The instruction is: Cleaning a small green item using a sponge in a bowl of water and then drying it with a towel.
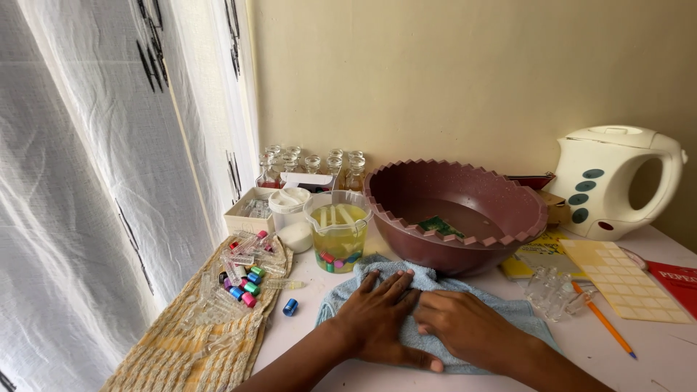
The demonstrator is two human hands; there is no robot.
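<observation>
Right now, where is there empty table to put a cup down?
Bare table shows at the front right, past the orange pencil and below the yellow grid sheet. A thin strip lies between the yellow cloth and blue towel, by the small blue cap. Around the bowl and measuring jug it's crowded.

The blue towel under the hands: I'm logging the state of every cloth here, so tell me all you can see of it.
The blue towel is light blue terry-like cloth, lying rumpled and partly folded on the white table, just in front of the maroon basin. The left hand and right hand press flat on its middle, fingertips meeting. Its far edge bunches up near the basin; whether they touch is unclear.
</observation>
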